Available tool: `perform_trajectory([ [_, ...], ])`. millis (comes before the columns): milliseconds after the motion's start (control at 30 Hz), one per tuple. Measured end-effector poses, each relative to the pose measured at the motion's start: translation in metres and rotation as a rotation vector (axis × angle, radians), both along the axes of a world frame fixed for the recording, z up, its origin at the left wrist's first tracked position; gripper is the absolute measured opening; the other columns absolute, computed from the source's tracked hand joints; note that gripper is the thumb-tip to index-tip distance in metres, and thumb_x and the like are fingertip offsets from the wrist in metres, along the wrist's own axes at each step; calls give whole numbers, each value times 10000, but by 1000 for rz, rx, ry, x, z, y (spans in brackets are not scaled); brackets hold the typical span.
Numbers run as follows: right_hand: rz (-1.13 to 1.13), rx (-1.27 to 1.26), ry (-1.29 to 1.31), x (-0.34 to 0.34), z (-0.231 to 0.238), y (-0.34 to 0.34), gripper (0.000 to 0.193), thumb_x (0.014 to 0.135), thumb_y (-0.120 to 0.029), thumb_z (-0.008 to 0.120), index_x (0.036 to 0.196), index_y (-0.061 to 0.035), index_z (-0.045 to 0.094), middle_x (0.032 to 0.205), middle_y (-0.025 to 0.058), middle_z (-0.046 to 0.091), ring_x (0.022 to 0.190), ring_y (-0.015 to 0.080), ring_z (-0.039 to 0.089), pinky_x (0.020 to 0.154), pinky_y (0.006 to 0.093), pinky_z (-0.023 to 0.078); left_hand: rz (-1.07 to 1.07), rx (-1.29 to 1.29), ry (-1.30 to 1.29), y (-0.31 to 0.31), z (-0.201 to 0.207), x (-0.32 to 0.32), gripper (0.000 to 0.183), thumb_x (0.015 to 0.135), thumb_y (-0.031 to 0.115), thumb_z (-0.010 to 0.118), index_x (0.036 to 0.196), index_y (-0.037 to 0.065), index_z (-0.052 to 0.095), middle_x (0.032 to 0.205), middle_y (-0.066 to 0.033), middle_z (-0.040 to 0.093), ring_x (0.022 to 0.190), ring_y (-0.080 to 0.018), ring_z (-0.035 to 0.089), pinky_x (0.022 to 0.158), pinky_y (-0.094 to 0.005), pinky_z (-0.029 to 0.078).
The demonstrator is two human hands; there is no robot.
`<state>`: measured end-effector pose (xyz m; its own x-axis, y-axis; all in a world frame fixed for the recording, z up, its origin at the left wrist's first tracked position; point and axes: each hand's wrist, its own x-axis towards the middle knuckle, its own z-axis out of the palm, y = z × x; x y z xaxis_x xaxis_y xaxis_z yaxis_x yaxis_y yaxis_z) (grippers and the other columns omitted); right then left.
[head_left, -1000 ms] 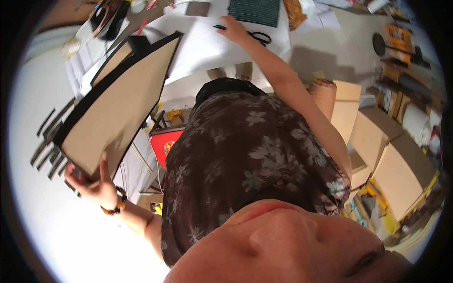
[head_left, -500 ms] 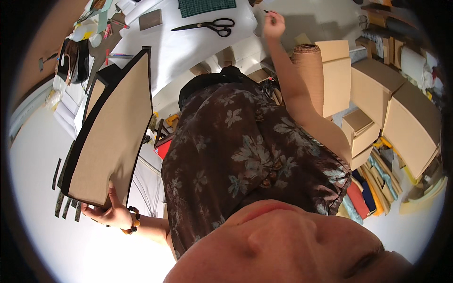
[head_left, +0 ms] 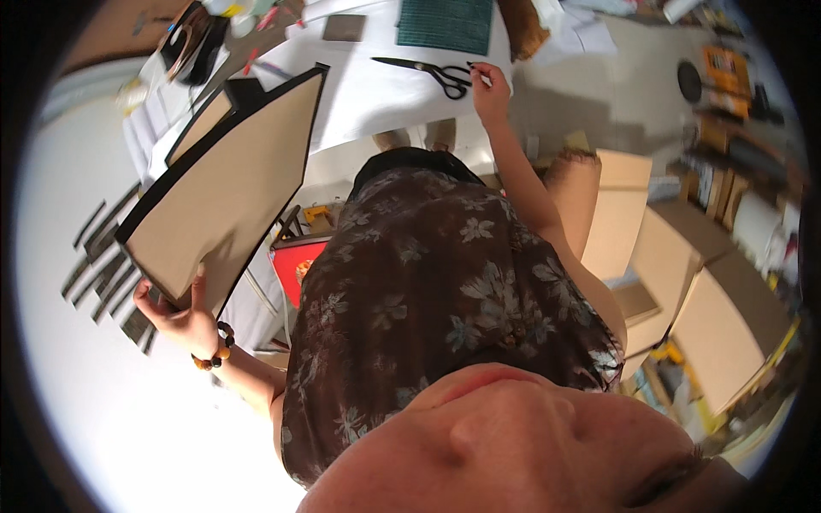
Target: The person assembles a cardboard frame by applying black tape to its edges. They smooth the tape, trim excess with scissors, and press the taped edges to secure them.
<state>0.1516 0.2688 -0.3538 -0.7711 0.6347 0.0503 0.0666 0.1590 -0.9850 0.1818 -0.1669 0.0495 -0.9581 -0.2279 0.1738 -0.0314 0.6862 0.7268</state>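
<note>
My left hand point(head_left: 184, 323) grips the lower corner of a large tan panel with black edging point(head_left: 235, 162), thumb on its face and fingers at the lower edge. The panel is curved along its long side and stands tilted. Behind it shows a second black-edged tan piece point(head_left: 198, 128); whether the two are joined I cannot tell. My right hand point(head_left: 490, 96) is at the table's right edge, fingers pinched around a small dark thing too small to name. Close beside that hand lies a pair of black scissors point(head_left: 432, 72), on the white table covering point(head_left: 351, 111).
A green cutting mat point(head_left: 445, 30) and a grey-brown flat piece point(head_left: 345, 27) lie on the table. Dark strips point(head_left: 111, 269) lie on a white surface at left. A brown roll point(head_left: 571, 192) and tan boards point(head_left: 617, 209) stand at right, with a red item point(head_left: 286, 269) below the panel.
My right hand has come down from beyond the table's edge to beside the scissors. My left hand still holds the panel, which sits higher in view. The whole view has shifted.
</note>
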Motion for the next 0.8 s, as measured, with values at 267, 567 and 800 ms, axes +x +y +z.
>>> perform_trajectory([
  [267,579,-235,-111,-130,-1,-112,101,873,-42,641,956,12,659,988,76,636,793,124,637,653,234,539,353,-137,-169,-30,-7,43,615,698,-82,758,1162,89,392,874,-111,643,827,-145,610,727,-229,455],
  [567,970,-533,120,-152,104,-244,39,974,-17,404,982,-24,442,1039,136,624,797,127,613,723,250,517,626,-273,-405,-55,-26,101,532,690,-73,731,1077,85,402,776,-154,694,717,-202,685,626,-280,499],
  [800,1259,-73,435,-173,155,-344,207,1002,-146,420,1085,-47,581,862,19,499,772,122,463,726,232,385,678,-281,-431,-43,-26,96,518,675,-55,732,1067,82,422,823,-149,709,760,-266,706,637,-307,509],
])
